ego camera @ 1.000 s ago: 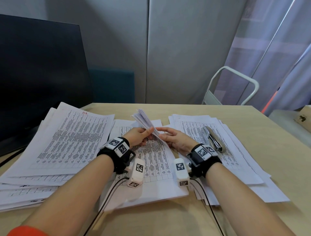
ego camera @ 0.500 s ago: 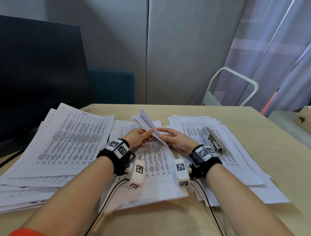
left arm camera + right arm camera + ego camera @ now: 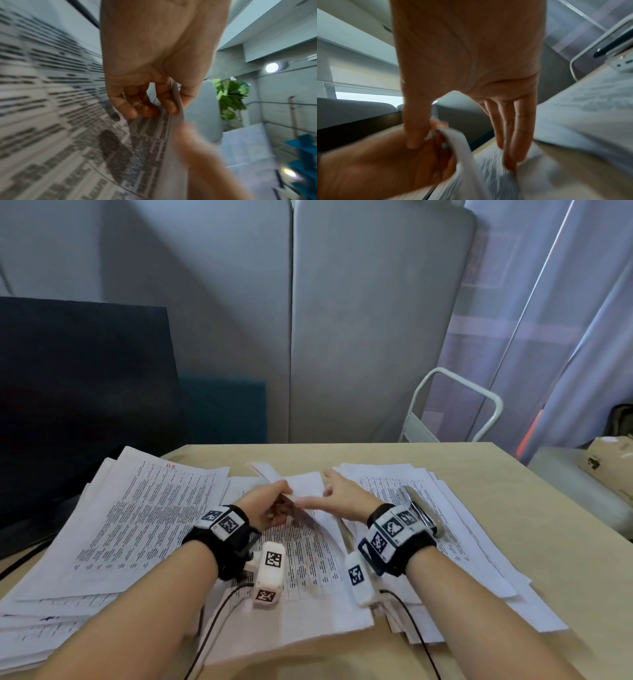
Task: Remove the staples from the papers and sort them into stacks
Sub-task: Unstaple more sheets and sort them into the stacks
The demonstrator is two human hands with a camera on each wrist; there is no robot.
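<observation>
Papers (image 3: pixel 308 487) pinched in left hand (image 3: pixel 263 505) fingers; right hand (image 3: pixel 342 498) spread flat, apparently peeling sheets; sorting follows.

We see the bundle of printed white sheets (image 3: pixel 305 487) between our fingers (image 3: pixel 274 491); a spread paper pile (image 3: pixel 137 525) lies left of them, another pile (image 3: pixel 462 542) right, bearing a slim metal staple remover (image 3: pixel 419 510).
</observation>
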